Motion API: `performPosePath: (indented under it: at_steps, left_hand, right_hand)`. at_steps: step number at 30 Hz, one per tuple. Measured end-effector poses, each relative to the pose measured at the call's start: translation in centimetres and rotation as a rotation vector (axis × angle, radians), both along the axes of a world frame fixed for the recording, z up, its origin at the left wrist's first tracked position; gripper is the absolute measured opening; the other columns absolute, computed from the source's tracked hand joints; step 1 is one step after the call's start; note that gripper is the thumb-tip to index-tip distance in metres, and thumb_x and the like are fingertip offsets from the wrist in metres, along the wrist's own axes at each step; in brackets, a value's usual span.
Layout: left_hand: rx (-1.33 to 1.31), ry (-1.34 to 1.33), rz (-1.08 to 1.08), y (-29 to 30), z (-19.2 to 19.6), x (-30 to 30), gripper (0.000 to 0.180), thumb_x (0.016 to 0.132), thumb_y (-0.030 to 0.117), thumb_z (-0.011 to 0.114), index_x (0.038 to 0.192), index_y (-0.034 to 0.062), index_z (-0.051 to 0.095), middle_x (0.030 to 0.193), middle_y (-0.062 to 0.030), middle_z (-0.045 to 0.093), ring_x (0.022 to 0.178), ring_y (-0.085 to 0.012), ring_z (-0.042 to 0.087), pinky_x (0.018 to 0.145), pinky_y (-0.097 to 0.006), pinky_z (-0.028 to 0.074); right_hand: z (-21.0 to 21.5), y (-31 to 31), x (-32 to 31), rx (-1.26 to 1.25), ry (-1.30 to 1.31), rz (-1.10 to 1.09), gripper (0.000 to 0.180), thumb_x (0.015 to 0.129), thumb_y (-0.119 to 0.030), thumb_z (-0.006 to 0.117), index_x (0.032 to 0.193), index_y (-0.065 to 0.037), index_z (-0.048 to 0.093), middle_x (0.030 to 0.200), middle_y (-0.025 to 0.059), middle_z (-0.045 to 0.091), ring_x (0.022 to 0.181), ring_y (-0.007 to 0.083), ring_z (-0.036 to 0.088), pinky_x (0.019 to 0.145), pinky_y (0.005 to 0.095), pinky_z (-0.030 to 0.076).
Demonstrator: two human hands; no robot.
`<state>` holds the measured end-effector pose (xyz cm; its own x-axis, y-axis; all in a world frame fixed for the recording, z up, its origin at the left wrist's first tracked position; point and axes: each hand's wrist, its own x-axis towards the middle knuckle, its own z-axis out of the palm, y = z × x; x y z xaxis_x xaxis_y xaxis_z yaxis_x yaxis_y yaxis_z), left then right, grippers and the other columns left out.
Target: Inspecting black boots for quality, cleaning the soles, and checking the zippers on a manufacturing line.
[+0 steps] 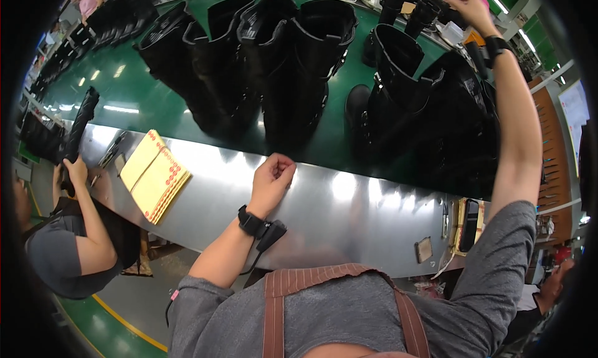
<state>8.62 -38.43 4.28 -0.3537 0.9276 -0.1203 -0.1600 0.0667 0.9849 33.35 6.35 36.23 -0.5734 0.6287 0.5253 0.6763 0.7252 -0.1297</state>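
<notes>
My left hand (272, 178) rests on the steel edge strip (311, 214) of the bench, its fingers curled into a loose fist with nothing showing in it. Just beyond it stands a tall black boot (296, 65), part of a row of open-topped boots. My right arm stretches far out to the right. At its end my right hand (468, 8) is raised over the far side of the bench, fingers stretched out, above a small group of black boots (423, 15). Nearer that arm stand a black boot (398, 77) and another dark boot (461, 102).
A stack of yellow paper sheets (154, 176) lies to my left. There a co-worker (75, 246) holds a long black piece (81, 121). A black phone-like case (468, 224) and a small square pad (423, 249) lie at the right. The green conveyor surface (124, 84) carries more boots.
</notes>
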Motion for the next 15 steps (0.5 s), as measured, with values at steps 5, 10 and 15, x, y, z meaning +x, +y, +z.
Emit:
performPosePath:
  at_steps: [5, 10, 15]
  left_hand:
    - [-0.025, 0.010, -0.012, 0.2, -0.1, 0.0, 0.010, 0.093, 0.008, 0.062, 0.099, 0.0007, 0.060, 0.080, -0.0016, 0.060, 0.068, -0.0075, 0.055, 0.062, -0.023, 0.046]
    - [0.044, -0.023, 0.019, 0.3, -0.6, 0.2, 0.007, 0.091, 0.006, 0.063, 0.095, 0.0011, 0.062, 0.077, -0.0004, 0.060, 0.066, -0.0073, 0.054, 0.060, -0.022, 0.044]
    - [0.051, 0.013, 0.021, 0.2, -0.9, -0.1, 0.009, 0.092, 0.009, 0.065, 0.097, 0.0026, 0.063, 0.078, -0.0007, 0.061, 0.067, -0.0082, 0.056, 0.062, -0.023, 0.047]
  right_hand:
    - [2.7, -16.9, 2.3, 0.067, 0.402, 0.264, 0.021, 0.087, -0.017, 0.071, 0.095, 0.002, 0.070, 0.086, 0.0060, 0.069, 0.075, 0.0117, 0.063, 0.069, 0.0266, 0.052]
    - [-5.3, -36.3, 8.0, -0.407, -0.074, 0.296, 0.014, 0.082, -0.013, 0.074, 0.090, -0.004, 0.067, 0.087, 0.0059, 0.065, 0.080, 0.0174, 0.062, 0.072, 0.0290, 0.047]
    - [-18.7, -45.3, 13.6, -0.742, -0.445, 0.187, 0.023, 0.071, -0.009, 0.077, 0.092, -0.004, 0.067, 0.109, 0.0107, 0.063, 0.106, 0.0301, 0.058, 0.089, 0.0384, 0.049]
